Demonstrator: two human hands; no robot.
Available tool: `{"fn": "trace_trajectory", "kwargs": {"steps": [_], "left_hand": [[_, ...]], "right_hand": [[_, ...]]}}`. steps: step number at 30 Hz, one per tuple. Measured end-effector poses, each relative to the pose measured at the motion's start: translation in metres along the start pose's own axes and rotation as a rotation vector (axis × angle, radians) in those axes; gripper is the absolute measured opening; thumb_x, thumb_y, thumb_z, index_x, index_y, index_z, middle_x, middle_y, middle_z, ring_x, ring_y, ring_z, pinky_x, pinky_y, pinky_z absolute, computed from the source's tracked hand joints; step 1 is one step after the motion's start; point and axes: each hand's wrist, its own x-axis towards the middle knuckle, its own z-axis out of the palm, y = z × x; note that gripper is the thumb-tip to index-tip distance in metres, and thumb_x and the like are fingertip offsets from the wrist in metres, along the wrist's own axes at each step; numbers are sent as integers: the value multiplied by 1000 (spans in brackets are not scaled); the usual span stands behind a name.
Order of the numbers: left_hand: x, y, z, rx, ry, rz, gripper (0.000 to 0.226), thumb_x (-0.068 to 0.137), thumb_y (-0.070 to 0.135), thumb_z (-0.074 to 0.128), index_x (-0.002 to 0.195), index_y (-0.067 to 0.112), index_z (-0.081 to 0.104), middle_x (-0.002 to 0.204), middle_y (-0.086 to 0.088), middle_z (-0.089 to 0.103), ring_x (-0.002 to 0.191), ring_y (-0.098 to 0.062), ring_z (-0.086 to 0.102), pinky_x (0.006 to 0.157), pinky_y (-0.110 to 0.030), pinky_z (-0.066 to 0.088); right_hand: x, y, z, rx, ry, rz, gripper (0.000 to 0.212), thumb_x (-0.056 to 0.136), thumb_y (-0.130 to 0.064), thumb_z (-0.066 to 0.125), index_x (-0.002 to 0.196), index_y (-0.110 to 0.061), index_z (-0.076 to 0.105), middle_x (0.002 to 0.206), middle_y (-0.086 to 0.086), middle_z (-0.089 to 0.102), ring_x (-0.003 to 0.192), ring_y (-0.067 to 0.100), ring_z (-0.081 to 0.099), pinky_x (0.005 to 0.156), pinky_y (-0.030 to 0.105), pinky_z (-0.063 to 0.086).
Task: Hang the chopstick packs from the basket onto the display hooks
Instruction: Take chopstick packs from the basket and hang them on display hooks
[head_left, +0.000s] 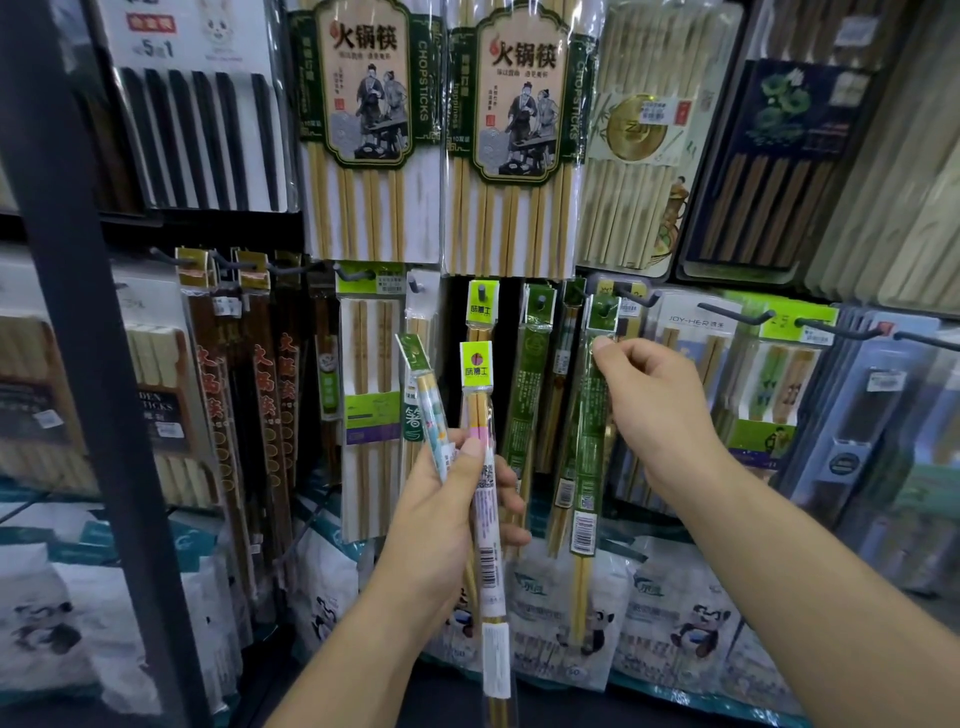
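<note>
My left hand (457, 499) grips two slim chopstick packs upright in front of the display. One has a yellow-green header card (477, 366); the other, tilted left, holds light blue patterned chopsticks (434, 410). My right hand (649, 400) pinches the top of a dark green chopstick pack (589, 447) just below its header, which hangs on a display hook (602, 306). A matching yellow-green pack hangs on a hook (482, 292) right behind my left hand's packs. The basket is out of view.
Large bamboo chopstick packs (363, 130) hang on the upper row. Dark brown packs (260, 389) hang at the left, blister packs (769, 374) on long hooks at the right. A black shelf post (83, 312) stands at the left. Panda-printed bags (675, 613) sit below.
</note>
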Motion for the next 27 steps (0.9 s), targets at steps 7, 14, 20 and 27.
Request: {"fn": "trace_trajectory", "kwargs": {"steps": [7, 14, 20, 27], "left_hand": [[1, -1, -5, 125, 60, 32, 10, 84, 46, 71, 91, 39, 71, 68, 0, 67, 64, -16, 69, 52, -34, 60], [-1, 3, -1, 135, 28, 42, 21, 74, 58, 79, 86, 41, 73, 65, 2, 67, 60, -14, 68, 46, -30, 57], [1, 1, -4, 79, 19, 46, 53, 62, 67, 88, 94, 27, 74, 78, -4, 71, 69, -22, 73, 53, -35, 61], [8, 7, -27, 247, 211, 53, 50, 89, 62, 52, 89, 17, 72, 70, -2, 62, 61, -17, 61, 55, -27, 53]], "right_hand": [[-5, 8, -1, -67, 86, -26, 35, 94, -46, 66, 83, -14, 60, 64, -4, 54, 54, 8, 49, 57, 28, 44], [-37, -13, 12, -41, -136, -176, 19, 91, -42, 69, 83, -24, 70, 72, -4, 67, 61, 9, 58, 56, 21, 52], [-42, -25, 37, 4, -258, -167, 34, 95, -31, 70, 74, -4, 66, 53, -7, 48, 48, 2, 43, 47, 13, 37], [-21, -49, 49, 185, -156, -90, 20, 91, -36, 75, 79, -19, 76, 49, -14, 55, 47, -2, 47, 49, 10, 41]]}}
